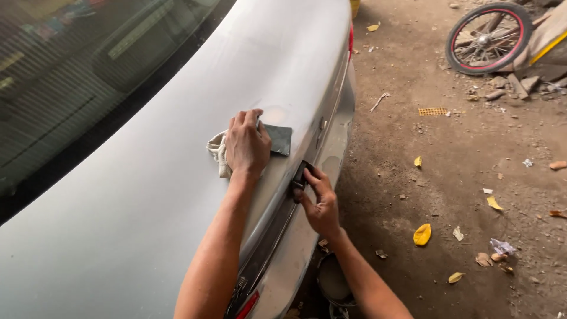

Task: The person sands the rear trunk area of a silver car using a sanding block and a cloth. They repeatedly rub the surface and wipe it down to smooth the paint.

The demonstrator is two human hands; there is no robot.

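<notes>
My left hand (247, 145) rests on top of the silver car boot lid (177, 177), pressing down on a crumpled off-white cloth (217, 150) and a dark grey abrasive sheet (280, 139) that sticks out to the right of the fingers. Lower down, my right hand (320, 204) is at the rear face of the boot. Its fingertips pinch a small dark folded piece (302, 174) against the panel just below the lid's edge. Dull sanded patches show on the paint around both hands.
The car's rear window (71, 77) fills the upper left. To the right is a dirt floor (460, 177) with yellow leaves, scraps and paper. A wheel with a red-trimmed rim (488, 38) lies among wood and rubble at the top right. A dark round container (333, 283) sits below the bumper.
</notes>
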